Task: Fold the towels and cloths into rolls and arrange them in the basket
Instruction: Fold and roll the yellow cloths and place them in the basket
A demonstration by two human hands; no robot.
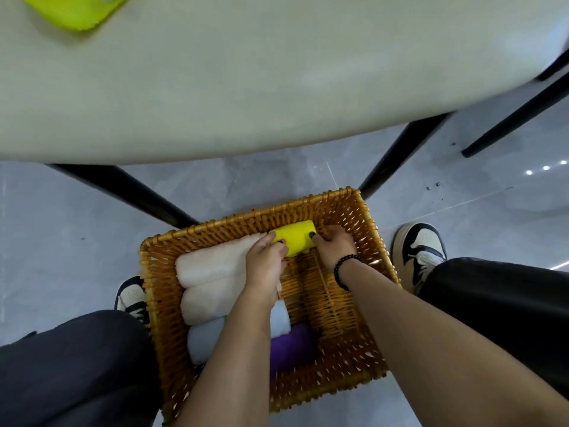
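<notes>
- A wicker basket (366, 241) is sitting on a grey tiled floor (61, 211), just in front of a pale table (215, 87).
- The left hand (264, 266) and right hand (334, 245) are gripping opposite ends of a yellow roll (295, 238), fingers curled around it, against the basket's far wall.
- Two cream rolls (212, 266), a pale grey roll (204, 337) and a purple roll (292, 346) are lying alongside.

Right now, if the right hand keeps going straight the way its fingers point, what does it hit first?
The right hand points toward the basket's far corner, gripping the end of the yellow roll. Straight on, it would probably meet the basket's far wall first; depth is hard to judge from above.
</notes>
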